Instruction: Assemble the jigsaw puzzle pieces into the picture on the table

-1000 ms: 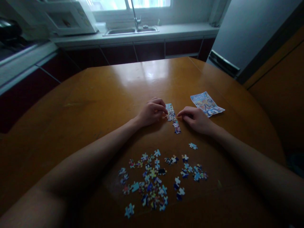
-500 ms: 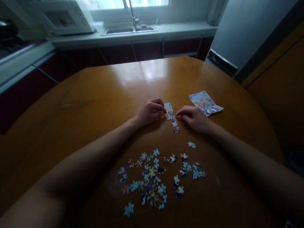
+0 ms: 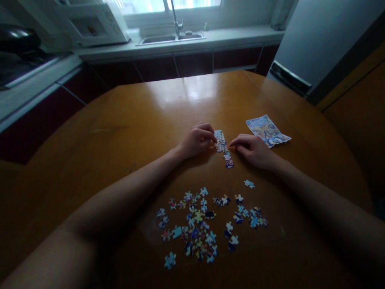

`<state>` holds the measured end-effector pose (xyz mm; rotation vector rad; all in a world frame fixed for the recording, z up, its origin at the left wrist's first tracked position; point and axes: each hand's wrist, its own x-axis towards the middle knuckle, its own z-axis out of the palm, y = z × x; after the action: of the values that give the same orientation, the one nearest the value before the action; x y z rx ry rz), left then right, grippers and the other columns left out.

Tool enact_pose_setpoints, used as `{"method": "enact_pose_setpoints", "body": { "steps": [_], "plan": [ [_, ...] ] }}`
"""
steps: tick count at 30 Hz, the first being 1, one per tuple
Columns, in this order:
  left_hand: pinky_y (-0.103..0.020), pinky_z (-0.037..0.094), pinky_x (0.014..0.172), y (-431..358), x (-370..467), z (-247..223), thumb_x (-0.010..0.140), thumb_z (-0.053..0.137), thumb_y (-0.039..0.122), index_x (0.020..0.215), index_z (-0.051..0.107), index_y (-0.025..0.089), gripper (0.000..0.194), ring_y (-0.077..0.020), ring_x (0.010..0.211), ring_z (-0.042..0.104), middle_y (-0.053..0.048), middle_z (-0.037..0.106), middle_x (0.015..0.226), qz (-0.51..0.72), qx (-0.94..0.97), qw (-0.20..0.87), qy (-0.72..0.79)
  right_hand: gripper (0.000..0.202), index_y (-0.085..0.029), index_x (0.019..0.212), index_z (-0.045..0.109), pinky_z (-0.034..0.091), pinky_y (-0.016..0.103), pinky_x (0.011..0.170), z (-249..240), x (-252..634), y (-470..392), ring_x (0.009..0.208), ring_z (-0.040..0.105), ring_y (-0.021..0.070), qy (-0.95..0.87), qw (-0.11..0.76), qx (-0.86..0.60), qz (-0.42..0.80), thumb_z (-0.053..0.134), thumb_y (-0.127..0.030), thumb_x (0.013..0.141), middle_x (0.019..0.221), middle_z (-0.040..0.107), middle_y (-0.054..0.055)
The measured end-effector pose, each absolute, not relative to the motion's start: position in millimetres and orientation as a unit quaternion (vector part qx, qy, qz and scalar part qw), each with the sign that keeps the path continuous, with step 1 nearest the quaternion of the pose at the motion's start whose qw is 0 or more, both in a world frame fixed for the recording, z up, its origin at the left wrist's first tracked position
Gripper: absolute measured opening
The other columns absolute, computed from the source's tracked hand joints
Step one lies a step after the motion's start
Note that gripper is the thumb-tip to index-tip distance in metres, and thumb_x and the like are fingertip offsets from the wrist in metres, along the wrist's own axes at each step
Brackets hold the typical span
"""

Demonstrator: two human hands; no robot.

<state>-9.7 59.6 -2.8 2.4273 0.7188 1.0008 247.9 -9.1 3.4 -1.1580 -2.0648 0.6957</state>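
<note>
A joined strip of jigsaw puzzle (image 3: 221, 142) lies on the wooden table between my two hands, narrowing towards me. My left hand (image 3: 201, 138) is at its left edge, with fingers bent and the fingertips pinched on a small puzzle piece there, mostly hidden. To the right of the strip rests my right hand (image 3: 251, 148), index finger stretched towards the right edge and thumb apart below it. I see nothing in that hand. Nearer to me, many loose puzzle pieces (image 3: 197, 216) are spread out, and a single pale blue piece (image 3: 249, 184) lies apart from them.
A creased picture sheet (image 3: 268, 130) lies just beyond my right hand. Past the table (image 3: 144, 120) are a counter with a sink (image 3: 159, 39), a white microwave (image 3: 96, 26), a stove (image 3: 27, 68) at the left and a grey fridge (image 3: 325, 40) at the right.
The whole view has shifted slightly, so everything appears further right. Both hands keep their places beside the puzzle strip, and the loose pieces lie as before.
</note>
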Motion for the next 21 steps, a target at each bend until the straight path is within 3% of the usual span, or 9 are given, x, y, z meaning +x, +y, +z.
{"method": "enact_pose_setpoints", "body": {
  "steps": [21],
  "plan": [
    [-0.035, 0.05, 0.079, 59.8, -9.0, -5.2, 0.08, 0.055, 0.005, 0.079, 0.08, 0.024, 0.031, -0.0167, 0.085, 0.06, -0.004, 0.066, 0.084, 0.368, 0.87, 0.215, 0.247, 0.02, -0.023, 0.094, 0.076, 0.052, 0.039, 0.08, -1.1, 250.6, -8.8, 0.086, 0.067, 0.0222, -0.792, 0.332, -0.441, 0.26, 0.057, -0.016, 0.09, 0.092, 0.074, 0.005]
  ]
}}
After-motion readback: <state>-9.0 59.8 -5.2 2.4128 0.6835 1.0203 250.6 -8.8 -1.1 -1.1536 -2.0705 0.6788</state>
